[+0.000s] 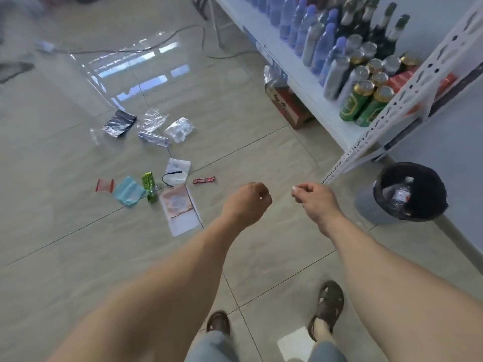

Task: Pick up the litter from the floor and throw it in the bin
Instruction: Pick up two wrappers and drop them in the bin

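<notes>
The bin (386, 202), lined with a black bag, stands on the tiled floor (65, 244) at the right, beside the foot of a white shelf rack (366, 142); inside it lies a clear plastic bottle (401, 193) with a red-and-white label. The litter (146, 176) is scattered on the floor well left of the bin: a red candy wrapper (204, 180) lying with its long axis left to right, a green packet (149, 187) running near to far, and a large white-and-pink sheet (180, 209) pointing away from the person. Both arms reach forward; the left hand (248, 202) is curled, holding nothing visible, and the right hand (317, 197) has its fingers curled with thumb against forefinger, whether pinching something I cannot tell.
</notes>
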